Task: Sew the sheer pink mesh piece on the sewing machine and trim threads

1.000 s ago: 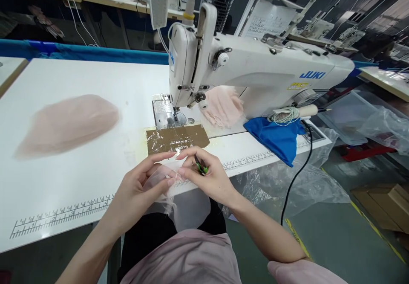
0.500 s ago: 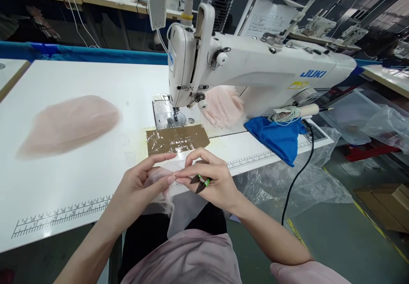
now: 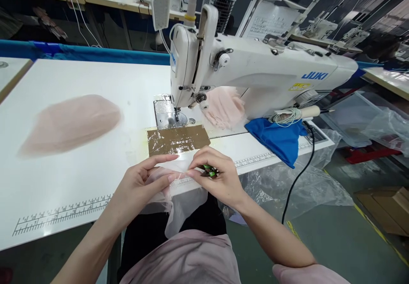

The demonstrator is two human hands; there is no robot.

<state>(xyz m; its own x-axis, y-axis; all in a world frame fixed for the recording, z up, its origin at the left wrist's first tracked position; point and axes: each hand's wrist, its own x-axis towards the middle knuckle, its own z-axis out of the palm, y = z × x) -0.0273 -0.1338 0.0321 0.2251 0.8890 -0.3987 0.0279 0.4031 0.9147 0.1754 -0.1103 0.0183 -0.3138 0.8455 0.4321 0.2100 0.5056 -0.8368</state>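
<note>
My left hand [image 3: 140, 186] pinches a piece of sheer pale pink fabric [image 3: 182, 201] at the table's front edge; the cloth hangs down over my lap. My right hand [image 3: 217, 175] is closed on small green-handled thread snips [image 3: 209, 171], with its fingertips touching the fabric right beside my left thumb. Both hands meet just in front of a brown taped patch [image 3: 177, 140] on the table. The white JUKI sewing machine [image 3: 255, 75] stands behind, its needle area [image 3: 175, 115] beyond the patch.
A stack of pale pink mesh pieces [image 3: 70, 124] lies on the white table [image 3: 96, 83] to the left. More pink pieces [image 3: 223, 107] sit under the machine arm. A blue cloth [image 3: 277, 137] with coiled cord and a black cable [image 3: 300, 169] lie right. Clear plastic bags [image 3: 287, 186] hang below.
My right hand turned so the snips shifted from below the palm to point sideways. The fabric hangs a little lower. My left hand stayed almost still.
</note>
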